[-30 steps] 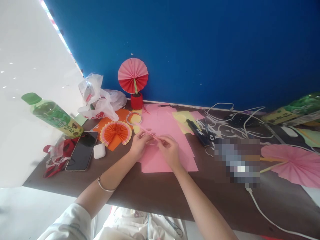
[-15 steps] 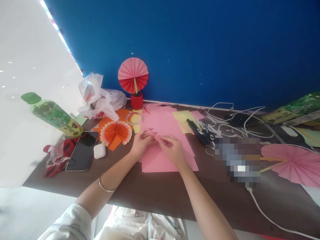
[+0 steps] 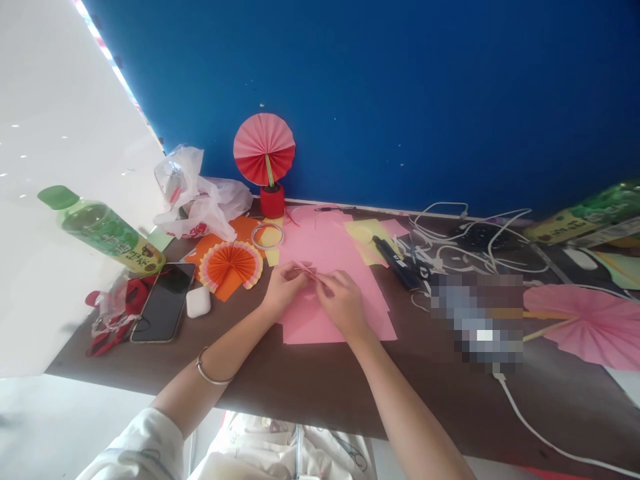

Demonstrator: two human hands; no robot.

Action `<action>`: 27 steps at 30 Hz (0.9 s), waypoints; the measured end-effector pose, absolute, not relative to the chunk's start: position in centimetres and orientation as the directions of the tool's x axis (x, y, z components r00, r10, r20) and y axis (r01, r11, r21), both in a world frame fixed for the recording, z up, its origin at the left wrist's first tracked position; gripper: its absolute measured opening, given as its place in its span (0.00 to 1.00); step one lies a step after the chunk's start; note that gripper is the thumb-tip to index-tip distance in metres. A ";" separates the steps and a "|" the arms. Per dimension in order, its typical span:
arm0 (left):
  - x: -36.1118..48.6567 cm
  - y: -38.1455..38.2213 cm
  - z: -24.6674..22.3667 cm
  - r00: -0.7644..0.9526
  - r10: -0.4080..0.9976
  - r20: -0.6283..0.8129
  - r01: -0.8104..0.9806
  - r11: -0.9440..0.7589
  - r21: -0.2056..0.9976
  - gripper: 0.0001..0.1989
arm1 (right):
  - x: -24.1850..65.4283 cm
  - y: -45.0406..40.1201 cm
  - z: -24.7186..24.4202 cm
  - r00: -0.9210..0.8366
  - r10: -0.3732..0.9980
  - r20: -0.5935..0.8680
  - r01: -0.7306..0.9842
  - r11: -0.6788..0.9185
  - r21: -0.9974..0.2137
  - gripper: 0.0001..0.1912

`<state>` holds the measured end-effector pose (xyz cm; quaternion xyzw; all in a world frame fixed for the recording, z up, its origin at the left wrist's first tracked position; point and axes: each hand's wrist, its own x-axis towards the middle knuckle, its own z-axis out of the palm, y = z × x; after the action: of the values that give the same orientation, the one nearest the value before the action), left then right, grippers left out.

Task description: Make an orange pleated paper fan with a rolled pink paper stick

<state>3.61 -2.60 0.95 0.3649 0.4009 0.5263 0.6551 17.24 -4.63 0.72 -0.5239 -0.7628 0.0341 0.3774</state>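
Between my two hands is a narrow folded strip of pink paper (image 3: pixel 306 268), pinched by the fingers of each. My left hand (image 3: pixel 285 288) has its left part, and my right hand (image 3: pixel 342 300) grips the right part. Fingers cover much of the strip. Beneath the hands lie stacked pink paper sheets (image 3: pixel 345 325). To the left, a pleated orange fan (image 3: pixel 233 265) with a yellow and pink edge rests on orange paper. Behind, a round pink and red paper fan (image 3: pixel 265 147) stands in a small red pot (image 3: pixel 273 201).
A green-capped bottle (image 3: pixel 107 233), a phone (image 3: pixel 164 303) and a white earbud case (image 3: pixel 199 302) are on the left. A silver ring (image 3: pixel 267 235) of tape or metal lies behind. On the right are a black pen-like tool (image 3: pixel 395 262), white cables (image 3: pixel 453 257) and another pink fan (image 3: pixel 590 327).
My right hand has turned slightly and its fingers have closed in nearer the left ones on the strip. The view has shifted a little; the other objects stay where they were.
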 end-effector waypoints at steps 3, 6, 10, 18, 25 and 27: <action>3.8 -2.7 0.9 0.152 0.977 -0.153 -0.394 0.202 0.897 0.16 | 17.4 -4.5 0.6 -0.185 0.832 0.522 0.766 0.455 -0.454 0.12; 3.9 -2.7 0.8 0.170 0.974 -0.153 -0.400 0.210 0.892 0.16 | 17.6 -4.4 0.4 -0.211 0.826 0.522 0.787 0.461 -0.411 0.13; 4.0 -2.8 0.7 0.156 0.971 -0.179 -0.384 0.227 0.895 0.15 | 17.4 -4.7 0.4 -0.299 0.781 0.548 0.852 0.477 -0.216 0.14; 3.9 -2.7 -0.3 0.074 0.988 -0.137 -0.231 0.150 0.961 0.10 | 16.2 -5.6 1.4 -0.461 0.750 0.474 0.867 0.496 0.057 0.14; 3.7 -2.5 -0.1 0.115 0.984 -0.137 -0.271 0.164 0.948 0.12 | 16.1 -5.6 1.0 -0.403 0.793 0.456 0.873 0.483 -0.070 0.16; 3.5 -2.2 0.0 0.149 0.979 -0.140 -0.312 0.181 0.933 0.14 | 16.5 -5.3 1.1 -0.324 0.831 0.453 0.807 0.492 -0.326 0.17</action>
<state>3.45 -2.15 0.05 0.3985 0.4181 0.5007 0.6447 16.51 -5.28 1.13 -0.5035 -0.8132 0.0204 0.2911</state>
